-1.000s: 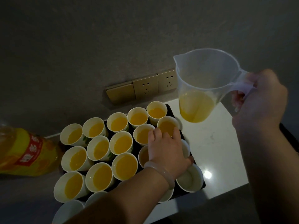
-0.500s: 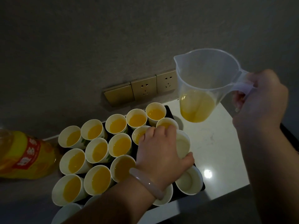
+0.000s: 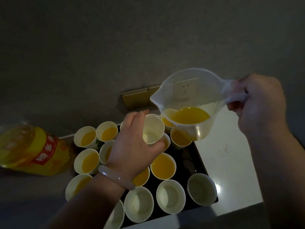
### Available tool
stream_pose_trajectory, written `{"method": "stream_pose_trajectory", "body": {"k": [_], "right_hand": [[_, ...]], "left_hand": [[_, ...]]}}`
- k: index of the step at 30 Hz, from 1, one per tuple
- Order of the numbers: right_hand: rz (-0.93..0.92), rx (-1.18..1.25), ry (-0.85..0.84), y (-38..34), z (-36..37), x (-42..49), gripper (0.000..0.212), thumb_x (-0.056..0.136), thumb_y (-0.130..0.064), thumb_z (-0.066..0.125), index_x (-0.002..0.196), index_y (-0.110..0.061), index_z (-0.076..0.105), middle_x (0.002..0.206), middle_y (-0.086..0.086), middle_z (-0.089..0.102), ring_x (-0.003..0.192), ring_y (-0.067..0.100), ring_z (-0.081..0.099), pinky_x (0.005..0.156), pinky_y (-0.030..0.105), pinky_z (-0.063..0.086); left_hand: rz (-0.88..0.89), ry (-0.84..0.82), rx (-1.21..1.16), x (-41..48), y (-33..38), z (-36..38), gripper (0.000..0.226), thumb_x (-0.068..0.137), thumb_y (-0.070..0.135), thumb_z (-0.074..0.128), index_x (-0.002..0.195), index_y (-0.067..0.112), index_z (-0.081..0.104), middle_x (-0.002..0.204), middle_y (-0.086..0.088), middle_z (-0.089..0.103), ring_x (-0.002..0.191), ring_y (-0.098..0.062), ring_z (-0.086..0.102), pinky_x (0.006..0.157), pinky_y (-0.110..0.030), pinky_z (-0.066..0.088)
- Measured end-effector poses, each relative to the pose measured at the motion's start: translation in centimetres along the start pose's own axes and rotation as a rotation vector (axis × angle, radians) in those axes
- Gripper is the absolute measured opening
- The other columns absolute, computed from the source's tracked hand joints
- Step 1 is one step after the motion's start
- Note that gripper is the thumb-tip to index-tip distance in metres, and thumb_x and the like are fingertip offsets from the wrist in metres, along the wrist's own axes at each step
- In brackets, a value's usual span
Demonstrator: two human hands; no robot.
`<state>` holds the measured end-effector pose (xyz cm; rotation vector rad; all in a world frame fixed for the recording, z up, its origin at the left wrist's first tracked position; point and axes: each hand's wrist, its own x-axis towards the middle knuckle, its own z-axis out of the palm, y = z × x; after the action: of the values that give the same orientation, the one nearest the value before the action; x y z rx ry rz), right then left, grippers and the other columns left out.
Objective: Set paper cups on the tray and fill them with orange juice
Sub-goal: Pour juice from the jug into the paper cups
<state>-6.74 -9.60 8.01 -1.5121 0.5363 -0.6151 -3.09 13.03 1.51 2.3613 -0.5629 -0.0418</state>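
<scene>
Fingers (image 3: 155, 147) of left hand (image 3: 130, 146) clamp a tilted empty cup (image 3: 153, 128); right hand (image 3: 262, 104) grips jug (image 3: 189, 96), spout leftward.

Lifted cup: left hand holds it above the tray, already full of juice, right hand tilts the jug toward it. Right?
Not full: the head view shows the lifted cup empty inside. The rest stands: the left hand holds it above the tray and the right hand tilts the jug toward it.

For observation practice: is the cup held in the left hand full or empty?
Empty: the cup in the left hand shows a pale bottom, no juice.
</scene>
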Motion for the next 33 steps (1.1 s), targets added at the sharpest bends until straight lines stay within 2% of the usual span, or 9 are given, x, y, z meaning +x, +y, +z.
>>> {"method": "stream_pose_trajectory", "body": {"k": [3,5,8,11,14,19,24,30,33], "right_hand": [[-0.109,-0.081,-0.132,-0.3,0.7,-0.5,0.035,0.074,0.004,0.051,0.041,-0.007,0.051,0.04,-0.001,0.047,0.036,0.008,0.043,0.038,0.018,0.034],[-0.135,-0.066,-0.203,-0.8,1.3,-0.8,0.021,0.066,-0.004,0.049,0.047,0.005,0.047,0.042,0.012,0.037,0.038,0.016,0.038,0.04,0.016,0.032],[-0.192,-0.043,-0.276,-1.4,2.2,-0.9,0.033,0.058,-0.007,0.05,0.063,0.023,0.037,0.053,0.033,0.021,0.045,0.025,0.025,0.042,0.018,0.024],[-0.299,-0.205,-0.275,-2.0,3.1,-0.7,0.038,0.048,-0.027,0.053,0.061,0.009,0.05,0.055,0.039,0.034,0.049,0.028,0.029,0.045,0.032,0.023],[-0.396,-0.349,-0.298,-2.3,3.6,-0.5,0.035,0.052,-0.028,0.05,0.054,0.007,0.052,0.055,0.038,0.041,0.049,0.04,0.036,0.043,0.043,0.029],[-0.487,-0.517,-0.277,-2.9,4.0,-0.5,0.03,0.059,-0.017,0.052,0.058,0.013,0.051,0.054,0.031,0.033,0.052,0.022,0.029,0.044,0.04,0.019],[-0.573,-0.637,-0.293,-3.4,4.4,-0.4,0.028,0.062,-0.018,0.055,0.053,0.008,0.052,0.05,0.025,0.032,0.048,0.015,0.027,0.043,0.037,0.017],[-0.647,-0.712,-0.29,-3.9,4.8,-0.1,0.026,0.063,-0.019,0.057,0.051,0.004,0.053,0.046,0.023,0.035,0.045,0.028,0.03,0.042,0.038,0.019],[-0.649,-0.712,-0.293,-4.0,4.9,-0.1,0.026,0.062,-0.021,0.057,0.052,0.002,0.053,0.047,0.023,0.036,0.045,0.027,0.031,0.04,0.038,0.02]], "left_hand": [[-0.023,-0.005,-0.006,0.0,-0.7,-0.6,0.08,0.071,0.047,0.075,0.14,0.03,0.037,0.129,0.015,0.041,0.108,0.006,0.04,0.078,-0.004,0.034],[-0.034,0.01,-0.002,-0.2,-1.2,-0.8,0.084,0.07,0.048,0.077,0.141,0.033,0.034,0.133,0.014,0.042,0.114,0.002,0.042,0.082,-0.01,0.035],[-0.043,0.009,0.011,-0.4,-1.6,-0.9,0.09,0.07,0.05,0.078,0.144,0.034,0.028,0.137,0.014,0.042,0.118,0.003,0.038,0.081,-0.006,0.029],[-0.031,0.004,0.0,-0.5,-1.7,-0.9,0.092,0.069,0.049,0.079,0.144,0.033,0.028,0.137,0.014,0.043,0.122,0.001,0.036,0.089,-0.01,0.027],[-0.023,0.003,-0.015,-0.5,-1.6,-0.8,0.092,0.068,0.047,0.078,0.144,0.032,0.029,0.136,0.013,0.044,0.123,-0.002,0.036,0.094,-0.016,0.029],[-0.009,0.012,-0.038,-0.3,-1.5,-0.6,0.091,0.067,0.042,0.079,0.144,0.03,0.031,0.133,0.013,0.048,0.122,-0.005,0.04,0.1,-0.027,0.039],[-0.001,-0.007,-0.076,-0.3,-1.4,-0.4,0.088,0.067,0.044,0.079,0.14,0.037,0.032,0.132,0.016,0.047,0.121,-0.005,0.043,0.099,-0.037,0.045],[-0.003,-0.025,-0.108,-0.1,-1.0,-0.3,0.089,0.067,0.05,0.078,0.142,0.038,0.031,0.131,0.023,0.046,0.123,-0.002,0.042,0.098,-0.038,0.045],[-0.005,-0.027,-0.12,0.0,-0.8,-0.3,0.091,0.067,0.05,0.076,0.144,0.036,0.03,0.128,0.024,0.044,0.123,-0.002,0.041,0.099,-0.032,0.044]]}}
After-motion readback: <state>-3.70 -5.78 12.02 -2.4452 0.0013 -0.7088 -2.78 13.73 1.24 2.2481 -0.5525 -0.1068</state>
